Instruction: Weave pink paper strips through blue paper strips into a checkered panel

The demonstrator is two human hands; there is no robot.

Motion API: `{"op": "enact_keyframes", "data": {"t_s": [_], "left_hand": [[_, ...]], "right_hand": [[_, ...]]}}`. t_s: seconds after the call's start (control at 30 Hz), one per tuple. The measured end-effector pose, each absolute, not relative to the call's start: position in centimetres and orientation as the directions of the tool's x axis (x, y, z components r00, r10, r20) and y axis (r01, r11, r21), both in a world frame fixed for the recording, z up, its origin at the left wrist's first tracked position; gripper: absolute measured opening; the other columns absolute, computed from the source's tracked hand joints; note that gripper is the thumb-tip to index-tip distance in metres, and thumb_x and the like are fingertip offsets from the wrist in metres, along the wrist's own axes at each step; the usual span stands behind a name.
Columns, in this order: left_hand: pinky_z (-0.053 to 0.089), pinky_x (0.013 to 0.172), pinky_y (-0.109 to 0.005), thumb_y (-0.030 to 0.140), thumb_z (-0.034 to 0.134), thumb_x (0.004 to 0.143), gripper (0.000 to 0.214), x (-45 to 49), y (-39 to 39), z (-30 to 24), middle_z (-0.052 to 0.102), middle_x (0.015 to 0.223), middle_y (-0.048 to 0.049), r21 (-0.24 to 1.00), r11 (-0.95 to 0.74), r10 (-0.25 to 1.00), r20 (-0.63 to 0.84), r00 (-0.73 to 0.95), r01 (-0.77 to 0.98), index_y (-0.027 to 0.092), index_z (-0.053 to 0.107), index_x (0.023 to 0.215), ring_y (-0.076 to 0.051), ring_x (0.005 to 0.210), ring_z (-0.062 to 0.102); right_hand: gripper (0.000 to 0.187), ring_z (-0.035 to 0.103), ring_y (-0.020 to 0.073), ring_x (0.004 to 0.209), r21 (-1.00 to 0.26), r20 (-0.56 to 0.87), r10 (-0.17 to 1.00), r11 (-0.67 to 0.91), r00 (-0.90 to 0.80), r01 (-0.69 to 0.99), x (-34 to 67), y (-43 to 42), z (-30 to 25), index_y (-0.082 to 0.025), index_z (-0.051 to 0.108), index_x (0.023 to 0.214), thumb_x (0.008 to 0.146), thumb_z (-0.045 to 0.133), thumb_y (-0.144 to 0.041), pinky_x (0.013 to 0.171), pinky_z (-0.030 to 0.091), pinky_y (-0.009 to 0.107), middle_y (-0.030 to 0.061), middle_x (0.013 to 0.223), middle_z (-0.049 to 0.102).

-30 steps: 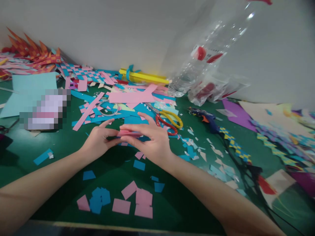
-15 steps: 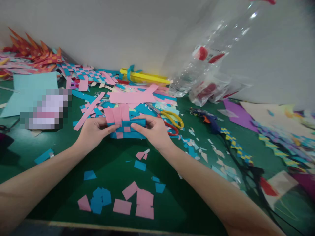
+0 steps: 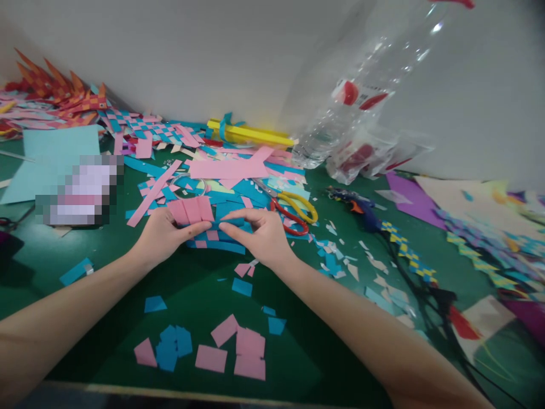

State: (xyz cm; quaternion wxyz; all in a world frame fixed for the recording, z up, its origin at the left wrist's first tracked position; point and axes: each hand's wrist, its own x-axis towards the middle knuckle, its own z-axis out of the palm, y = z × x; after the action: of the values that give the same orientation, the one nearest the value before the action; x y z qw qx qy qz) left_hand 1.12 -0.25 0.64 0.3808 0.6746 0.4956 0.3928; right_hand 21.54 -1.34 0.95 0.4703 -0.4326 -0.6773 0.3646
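Between my hands is a small woven piece of pink and blue paper strips (image 3: 191,211), its pink ends standing up at the top and blue strips running across below. My left hand (image 3: 164,236) grips its left side, thumb on the front and fingers hidden behind. At its right side, my right hand (image 3: 261,233) pinches a blue strip between thumb and forefinger. Just beyond my right hand lie scissors (image 3: 298,213) with yellow and red handles. Loose pink strips (image 3: 232,167) and blue ones lie behind the woven piece.
Pink paper scraps (image 3: 212,358) and blue scraps (image 3: 168,349) lie near the front edge. A clear plastic bottle (image 3: 357,96) leans at the back right. A blurred-out rectangular object (image 3: 80,190) and a light blue sheet (image 3: 63,147) are left. Woven paper chains (image 3: 409,253) lie right.
The woven piece has tilted and shifted slightly left and down, its pink ends folding toward me. My right hand has moved its grip at the right side of the piece.
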Motion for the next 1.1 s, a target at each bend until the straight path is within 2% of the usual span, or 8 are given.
{"op": "enact_keyframes", "data": {"t_s": [0.13, 0.3, 0.5, 0.63, 0.73, 0.83, 0.93, 1.1], "left_hand": [[0.054, 0.058, -0.027, 0.041, 0.076, 0.072, 0.023, 1.2, -0.3, 0.6, 0.074, 0.072, -0.0018, 0.911, -0.243, 0.961, 0.179, 0.210, 0.333, 0.020, 0.076, 0.079, -0.018, 0.064, 0.067], [0.049, 0.050, -0.025, 0.051, 0.072, 0.074, 0.033, 1.0, -0.3, 0.7, 0.070, 0.063, -0.0019, 0.891, -0.215, 0.969, 0.142, 0.204, 0.400, 0.019, 0.075, 0.075, -0.016, 0.055, 0.062], [0.050, 0.052, -0.025, 0.052, 0.071, 0.075, 0.032, 0.9, -0.4, 0.9, 0.072, 0.066, -0.0018, 0.882, -0.199, 0.974, 0.128, 0.189, 0.427, 0.020, 0.076, 0.077, -0.017, 0.057, 0.064], [0.054, 0.059, -0.027, 0.050, 0.074, 0.073, 0.031, 0.9, -0.3, 0.9, 0.075, 0.076, -0.0026, 0.927, -0.150, 0.988, 0.129, 0.084, 0.344, 0.021, 0.077, 0.082, -0.019, 0.069, 0.067], [0.055, 0.065, -0.027, 0.047, 0.076, 0.073, 0.027, 1.0, -0.2, 0.5, 0.074, 0.079, -0.0021, 0.970, -0.152, 0.988, 0.156, -0.007, 0.190, 0.021, 0.076, 0.081, -0.019, 0.074, 0.066], [0.055, 0.067, -0.026, 0.045, 0.078, 0.072, 0.024, 1.1, 0.0, 0.0, 0.073, 0.079, -0.0018, 0.987, -0.148, 0.989, 0.149, -0.020, 0.064, 0.022, 0.075, 0.079, -0.017, 0.075, 0.066], [0.056, 0.070, -0.027, 0.043, 0.080, 0.071, 0.024, 1.1, 0.0, -0.3, 0.073, 0.080, -0.0025, 0.994, -0.106, 0.994, 0.106, 0.004, 0.029, 0.021, 0.075, 0.079, -0.018, 0.077, 0.067], [0.059, 0.081, -0.035, 0.040, 0.080, 0.070, 0.026, 0.6, 0.4, -0.2, 0.075, 0.087, -0.0038, 0.994, -0.106, 0.994, 0.105, 0.026, 0.029, 0.021, 0.075, 0.087, -0.023, 0.086, 0.071]], "right_hand": [[0.005, 0.072, 0.0161, 0.076, -0.887, 0.356, 0.917, 0.392, -0.179, 0.246, 21.3, -1.6, 1.0, -0.024, 0.076, 0.078, 0.075, 0.074, -0.028, 0.070, 0.058, 0.027, -0.0010, 0.079, 0.077], [0.005, 0.072, 0.0168, 0.077, -0.878, 0.363, 0.915, 0.399, -0.176, 0.262, 21.4, -1.4, 0.7, -0.025, 0.076, 0.078, 0.076, 0.074, -0.029, 0.071, 0.059, 0.029, -0.0012, 0.080, 0.077], [0.010, 0.071, 0.0173, 0.082, -0.899, 0.330, 0.924, 0.371, -0.195, 0.234, 21.6, -1.2, 0.7, -0.025, 0.075, 0.082, 0.078, 0.074, -0.034, 0.077, 0.058, 0.031, 0.0000, 0.085, 0.077], [0.036, 0.068, 0.0211, 0.104, -0.964, 0.236, 0.943, 0.257, -0.233, 0.066, 21.8, -0.7, 0.3, -0.024, 0.069, 0.103, 0.073, 0.078, -0.044, 0.091, 0.055, 0.037, 0.0043, 0.109, 0.073], [0.059, 0.069, 0.0231, 0.103, -0.994, 0.106, 0.955, 0.111, -0.275, 0.003, 21.6, -0.5, -0.1, -0.024, 0.063, 0.113, 0.062, 0.085, -0.044, 0.089, 0.057, 0.040, 0.0061, 0.113, 0.071], [0.048, 0.071, 0.0231, 0.096, -0.996, 0.086, 0.952, 0.093, -0.295, 0.011, 21.0, -0.9, -0.3, -0.023, 0.066, 0.101, 0.061, 0.085, -0.042, 0.087, 0.060, 0.041, 0.0041, 0.103, 0.074], [0.033, 0.072, 0.0219, 0.086, -0.988, 0.136, 0.956, 0.151, -0.259, 0.042, 20.8, -1.3, -0.3, -0.022, 0.068, 0.089, 0.067, 0.081, -0.044, 0.082, 0.061, 0.041, 0.0028, 0.093, 0.076], [0.029, 0.071, 0.0187, 0.082, -0.955, 0.257, 0.961, 0.269, -0.105, 0.122, 21.7, -0.6, -0.2, -0.020, 0.066, 0.088, 0.073, 0.077, -0.042, 0.080, 0.060, 0.036, 0.0037, 0.089, 0.075]]}}
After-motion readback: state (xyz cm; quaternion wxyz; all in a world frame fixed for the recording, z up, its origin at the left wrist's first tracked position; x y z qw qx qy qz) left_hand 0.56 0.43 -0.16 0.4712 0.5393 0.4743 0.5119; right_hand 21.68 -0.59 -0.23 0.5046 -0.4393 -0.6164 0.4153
